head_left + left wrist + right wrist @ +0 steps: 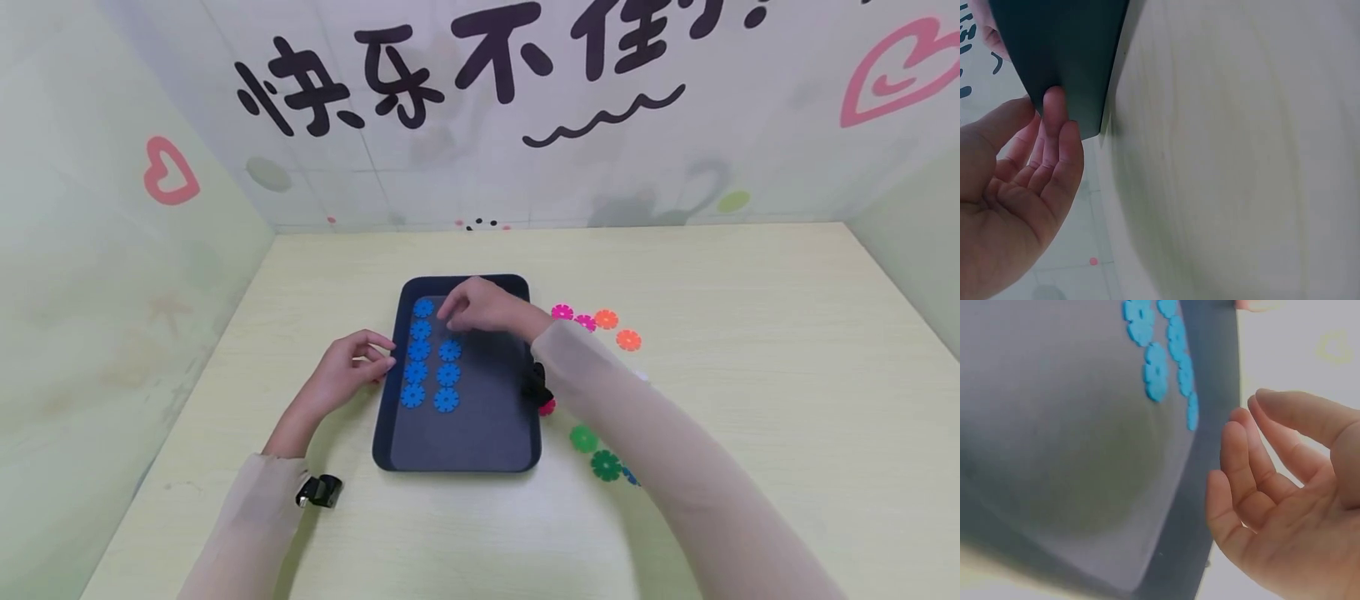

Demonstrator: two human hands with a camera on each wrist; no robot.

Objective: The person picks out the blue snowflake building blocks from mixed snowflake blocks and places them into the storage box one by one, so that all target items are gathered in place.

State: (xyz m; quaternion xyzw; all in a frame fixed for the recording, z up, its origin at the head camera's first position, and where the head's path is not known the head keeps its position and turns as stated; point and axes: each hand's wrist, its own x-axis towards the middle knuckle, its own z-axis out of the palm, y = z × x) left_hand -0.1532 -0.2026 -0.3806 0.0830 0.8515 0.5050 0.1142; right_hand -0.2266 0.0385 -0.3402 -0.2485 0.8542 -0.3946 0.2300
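Note:
A dark rectangular tray (480,442) lies on the table, with notched blue discs in two columns on its left half. The left column (416,372) is longer; the other column (447,375) stands beside it, its far end close under my right hand. My left hand (348,367) pinches the tray's left rim, with thumb and fingertips at the wall (1072,56) in the left wrist view. Over the far part of the tray hovers my right hand (487,307), its fingers loosely bent. Nothing shows between those fingers (1235,456) in the right wrist view.
Right of the tray lie loose notched discs: pink (562,312), orange (628,340), green (606,465) and others partly behind the right sleeve (622,400). A wall with black lettering (495,50) stands behind the table (750,333).

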